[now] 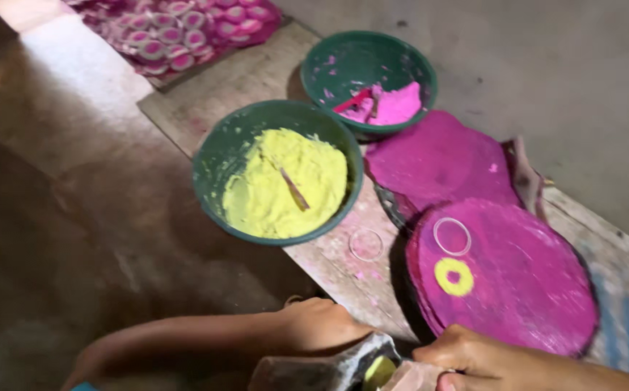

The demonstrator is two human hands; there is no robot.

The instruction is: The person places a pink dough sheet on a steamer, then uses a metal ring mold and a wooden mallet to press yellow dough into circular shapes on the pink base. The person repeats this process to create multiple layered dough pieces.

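1. Left hand (314,326): at the bottom edge, fingers curled down onto a grey, stone-like tool (329,369); whether it truly clasps it cannot be told.
2. Right hand (466,358): bottom right, closed around the other end of the same tool, beside a dab of yellow paste (380,371).
3. Green bowl (278,172): on the wooden board (235,80), filled with yellow paste and a small stick.
4. Second green bowl (369,80): behind the first, holding a little pink paste.
5. Magenta disc (506,279): just above the right hand, bearing a yellow ring (453,276) and a clear ring (452,236).
6. Second magenta disc (437,161): between the far bowl and the near disc.
7. Pink-and-white pieces (184,29): far end, well apart.
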